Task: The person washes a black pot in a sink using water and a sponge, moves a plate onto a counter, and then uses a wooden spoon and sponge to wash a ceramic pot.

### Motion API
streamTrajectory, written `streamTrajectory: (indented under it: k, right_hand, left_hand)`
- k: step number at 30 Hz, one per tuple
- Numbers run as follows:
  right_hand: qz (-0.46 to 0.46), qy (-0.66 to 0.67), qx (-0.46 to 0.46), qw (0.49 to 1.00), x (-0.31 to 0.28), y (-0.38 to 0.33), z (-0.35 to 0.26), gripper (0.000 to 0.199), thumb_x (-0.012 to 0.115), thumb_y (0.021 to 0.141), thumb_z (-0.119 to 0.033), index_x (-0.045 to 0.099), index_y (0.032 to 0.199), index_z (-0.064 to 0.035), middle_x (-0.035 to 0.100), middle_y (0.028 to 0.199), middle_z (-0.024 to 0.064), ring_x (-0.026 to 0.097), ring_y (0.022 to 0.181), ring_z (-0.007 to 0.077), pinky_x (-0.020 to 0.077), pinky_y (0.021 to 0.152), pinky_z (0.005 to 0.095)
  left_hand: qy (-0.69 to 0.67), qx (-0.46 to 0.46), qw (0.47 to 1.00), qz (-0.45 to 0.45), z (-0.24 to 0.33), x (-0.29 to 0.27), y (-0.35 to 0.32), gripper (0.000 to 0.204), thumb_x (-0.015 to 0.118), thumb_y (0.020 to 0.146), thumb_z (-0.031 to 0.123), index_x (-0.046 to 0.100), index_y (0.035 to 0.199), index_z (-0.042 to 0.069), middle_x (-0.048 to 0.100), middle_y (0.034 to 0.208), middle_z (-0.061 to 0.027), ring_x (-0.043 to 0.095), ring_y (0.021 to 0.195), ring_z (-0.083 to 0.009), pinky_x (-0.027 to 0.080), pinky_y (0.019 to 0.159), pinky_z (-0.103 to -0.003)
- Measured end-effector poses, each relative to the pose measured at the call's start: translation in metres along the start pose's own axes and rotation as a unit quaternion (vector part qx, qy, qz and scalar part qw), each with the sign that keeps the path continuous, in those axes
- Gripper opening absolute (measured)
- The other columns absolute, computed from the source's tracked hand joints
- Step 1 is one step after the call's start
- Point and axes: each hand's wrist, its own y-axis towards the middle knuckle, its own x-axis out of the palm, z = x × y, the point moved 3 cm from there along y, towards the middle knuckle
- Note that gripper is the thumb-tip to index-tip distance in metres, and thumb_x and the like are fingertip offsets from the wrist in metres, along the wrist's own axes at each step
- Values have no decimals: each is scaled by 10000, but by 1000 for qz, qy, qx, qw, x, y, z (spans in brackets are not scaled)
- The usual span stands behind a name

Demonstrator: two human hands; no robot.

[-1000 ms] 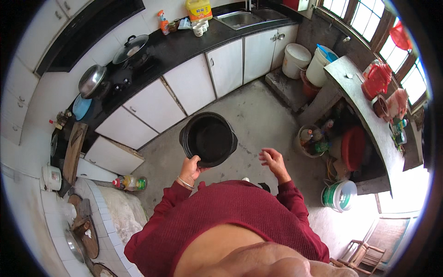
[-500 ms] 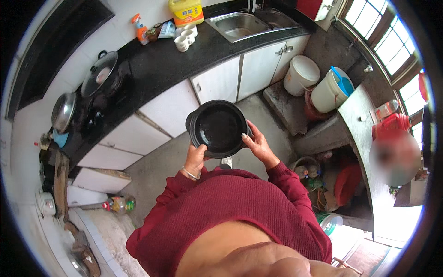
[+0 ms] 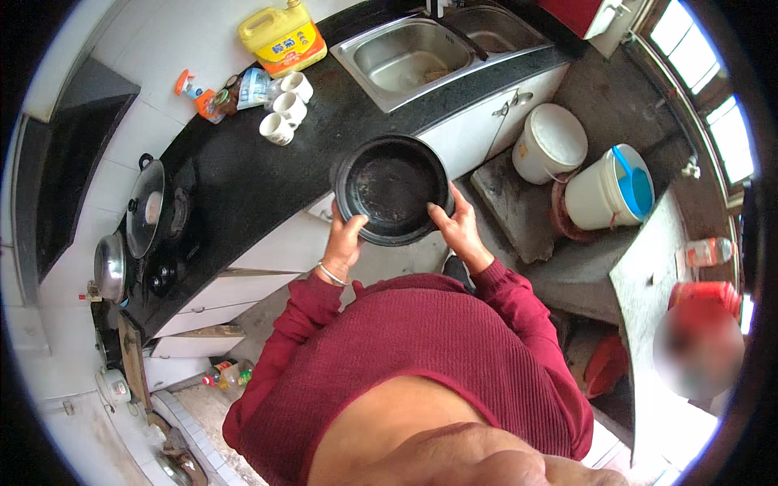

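Note:
A round black pot (image 3: pixel 392 190) without a lid is held out in front of me, its dark inside facing up. My left hand (image 3: pixel 344 240) grips its near left side, thumb over the rim. On the near right side my right hand (image 3: pixel 459 225) holds it the same way, thumb on the inner edge. The fingers under the pot are mostly hidden. The pot hangs in the air close to the front edge of the black countertop (image 3: pixel 324 150).
A double steel sink (image 3: pixel 405 61) is set into the counter ahead. White mugs (image 3: pixel 277 128), a yellow jug (image 3: pixel 284 40) and an orange-topped spray bottle (image 3: pixel 197 95) stand left of it. Farther left are lidded pans (image 3: pixel 147 209). White buckets (image 3: pixel 551 144) sit at the right.
I have moved forward toward the counter and sink, with the pot still in both hands. The pot now appears higher in the view, beside the counter's edge.

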Motion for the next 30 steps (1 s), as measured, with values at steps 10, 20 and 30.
streamTrajectory:
  k: [10,20,30]
  right_hand:
    - [-226,60,43,971,-57,197,-35,696,542,869,-390,223,1382,-44,611,914,137,582,833,163,492,682,289]
    - [-120,88,70,986,-120,348,-17,440,522,895,-244,411,1254,-15,596,1042,108,616,830,171,507,624,278]
    - [10,84,119,989,-157,520,-5,317,492,890,-258,523,1094,-18,631,867,94,603,704,152,483,551,288]
  left_hand:
    - [-6,-24,997,71,57,75,146,424,484,791,114,425,1208,63,519,1147,-177,544,1016,-362,486,778,-552]
    - [47,-57,994,78,73,101,297,464,531,745,117,374,1181,90,507,1102,-184,589,884,-374,520,646,-570]
    - [-61,-153,982,88,62,91,368,367,525,752,145,485,1068,-39,550,1032,-243,565,840,-477,404,782,-680]
